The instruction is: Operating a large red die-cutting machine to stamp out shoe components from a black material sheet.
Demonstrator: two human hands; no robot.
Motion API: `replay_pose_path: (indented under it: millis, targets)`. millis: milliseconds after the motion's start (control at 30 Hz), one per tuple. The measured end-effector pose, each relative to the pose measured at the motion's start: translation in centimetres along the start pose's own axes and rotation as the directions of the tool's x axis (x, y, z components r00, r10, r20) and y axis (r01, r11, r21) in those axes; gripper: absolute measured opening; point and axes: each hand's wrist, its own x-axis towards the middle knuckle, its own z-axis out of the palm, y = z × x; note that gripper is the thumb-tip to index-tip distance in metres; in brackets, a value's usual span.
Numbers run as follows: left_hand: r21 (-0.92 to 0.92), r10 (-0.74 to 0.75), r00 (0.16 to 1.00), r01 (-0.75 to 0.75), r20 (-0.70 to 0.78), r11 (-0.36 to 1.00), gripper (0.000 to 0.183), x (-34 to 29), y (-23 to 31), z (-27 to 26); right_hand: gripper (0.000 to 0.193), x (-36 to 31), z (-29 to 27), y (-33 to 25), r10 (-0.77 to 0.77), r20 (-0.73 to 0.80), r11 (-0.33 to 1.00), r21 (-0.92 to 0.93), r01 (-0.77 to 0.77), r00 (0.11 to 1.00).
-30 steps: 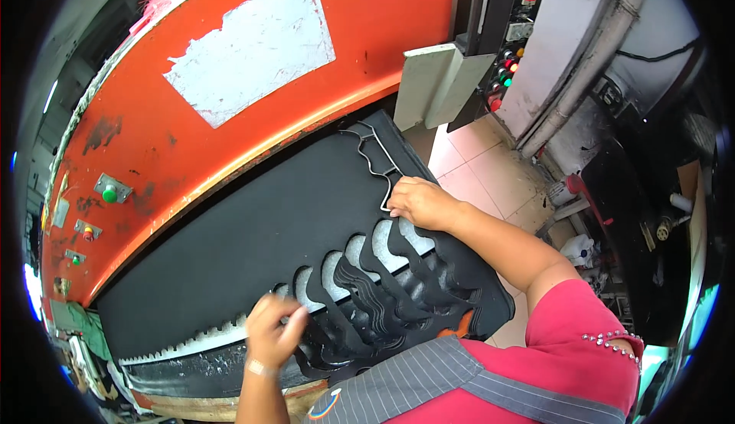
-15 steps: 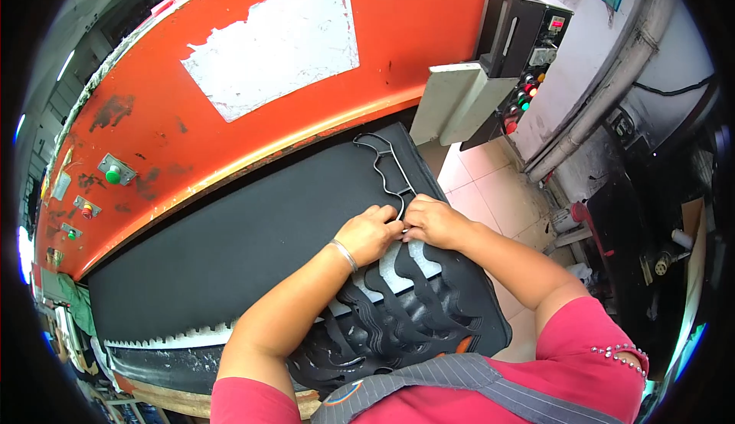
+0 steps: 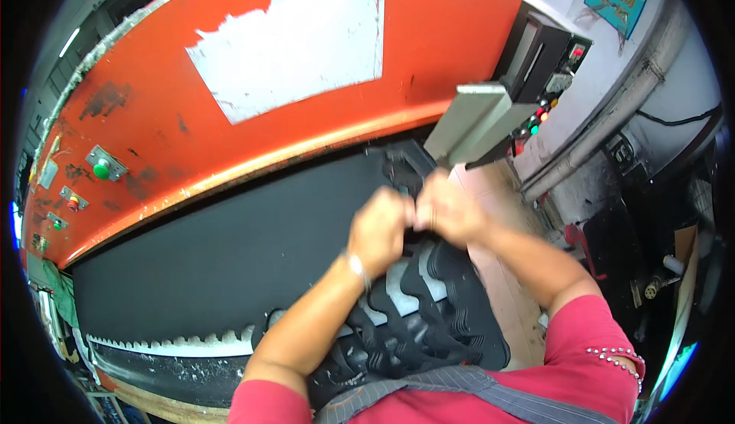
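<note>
My left hand (image 3: 380,229) and my right hand (image 3: 452,209) meet over the right end of a black sheet (image 3: 222,248), both with curled fingers and smeared by motion. A dark, wavy-edged shape (image 3: 402,170) shows just beyond my fingers, too blurred to tell apart from what I grip. The thin metal cutting die seen earlier is no longer clear there. Close below my hands, several wavy black cut strips (image 3: 421,290) lie in a layered heap, with pale grey surface (image 3: 400,290) showing between them.
Behind the sheet rises an orange press machine (image 3: 291,110) with a green button (image 3: 101,170) at its left. A grey metal bracket (image 3: 478,121) and a dark control box (image 3: 536,60) stand at the right. Tiled floor (image 3: 498,271) lies beyond the sheet's right edge.
Both hands have risen a little and moved apart slightly, now blurred. The metal die's clean outline beyond them has turned into a dark, smeared shape. The view has shifted.
</note>
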Motion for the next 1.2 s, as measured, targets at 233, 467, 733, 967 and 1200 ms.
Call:
replay_pose_path:
  millis: [233, 467, 733, 967, 1200]
  targets:
    - [-0.456, -0.483, 0.81, 0.586, 0.333, 0.669, 0.032, -0.6, 0.2, -2.0, 0.013, 0.1, -2.9, -0.5, 0.119, 0.237, 0.987, 0.075, -0.14, 0.964]
    - [-0.309, -0.723, 0.645, 0.76, 0.246, 0.573, 0.024, -5.0, -1.2, -0.4, 0.014, -5.6, 0.7, -3.7, 0.418, -0.345, 0.862, 0.443, -0.247, 0.841]
    - [0.585, -0.648, 0.658, 0.37, 0.383, 0.722, 0.054, 4.1, -4.4, 1.9, 0.024, -14.3, 1.4, -9.5, 0.41, -0.401, 0.871, 0.438, -0.222, 0.819]
    - [-0.039, -0.608, 0.789, 0.613, 0.084, 0.789, 0.034, -1.0, -6.8, 3.3, 0.023, -17.5, 3.7, -13.5, 0.358, -0.213, 0.884, 0.391, -0.257, 0.909]
    - [-0.637, -0.616, 0.788, 0.484, 0.018, 0.6, 0.011, -6.0, 3.0, 0.0, 0.047, -18.0, 4.1, -13.5, 0.433, -0.186, 0.9, 0.133, -0.414, 0.882]
